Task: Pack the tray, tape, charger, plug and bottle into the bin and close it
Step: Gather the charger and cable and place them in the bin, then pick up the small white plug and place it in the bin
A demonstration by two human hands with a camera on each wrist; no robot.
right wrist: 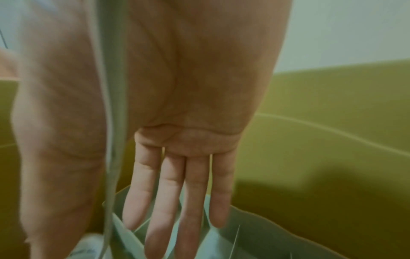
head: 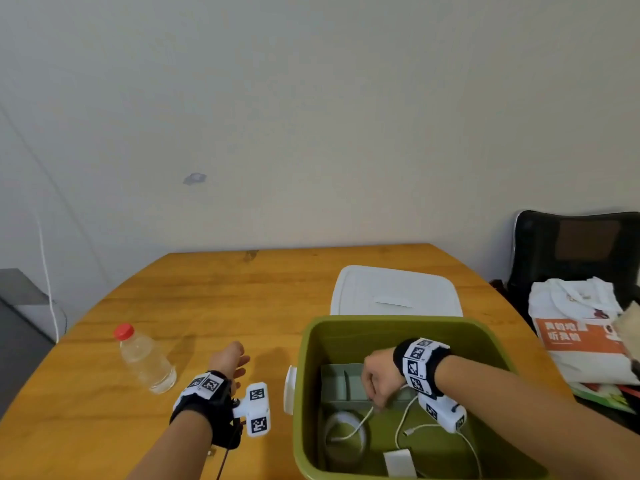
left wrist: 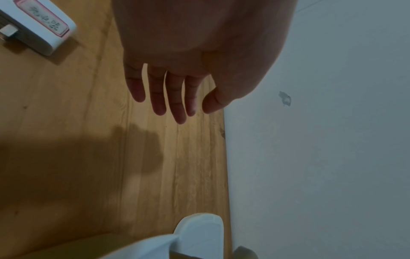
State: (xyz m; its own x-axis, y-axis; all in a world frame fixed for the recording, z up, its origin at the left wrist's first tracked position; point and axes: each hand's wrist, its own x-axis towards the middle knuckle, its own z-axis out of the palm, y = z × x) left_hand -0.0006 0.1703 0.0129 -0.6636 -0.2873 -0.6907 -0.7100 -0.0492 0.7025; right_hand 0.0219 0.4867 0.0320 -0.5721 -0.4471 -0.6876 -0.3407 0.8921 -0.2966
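While the green bin on the table's right already holds the grey tray, tape roll and white charger, its lid lies just behind. Clear, red-capped bottle lies far left, unpacked; plug waits near the left hand, fingers loose, empty. Right hand inside bin, fingers straight, cable crossing its palm.

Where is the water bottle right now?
In the head view, the bottle lies on the table, left of the left hand and outside the green bin.

bin cut off below, charger half out of frame — plug cropped
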